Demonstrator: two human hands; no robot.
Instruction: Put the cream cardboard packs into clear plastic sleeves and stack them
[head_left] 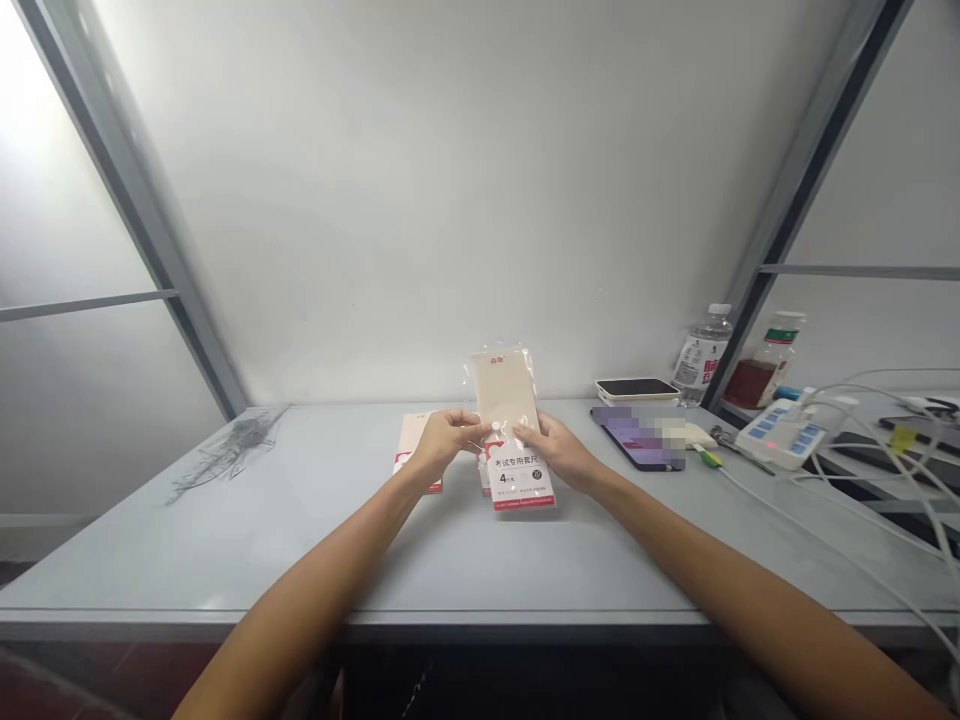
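Observation:
My left hand (448, 445) and my right hand (551, 450) both grip a clear plastic packet (507, 400) from either side, holding it upright just above the pale table top (300, 560). The packet holds a cream-coloured set of exam rulers, with a white and red card (521, 478) at its lower end. Under my left hand lies a second red-and-pink packet (412, 445), partly hidden by that hand. A further red edge (484, 478) shows behind the held packet; I cannot tell what it belongs to.
To the right lie a tablet (637, 437), a power bank (637, 389), a water bottle (703, 352) and a bottle of brown liquid (765, 362). Cables run from a white power strip (780, 433) across the table's right end. A wall stands behind.

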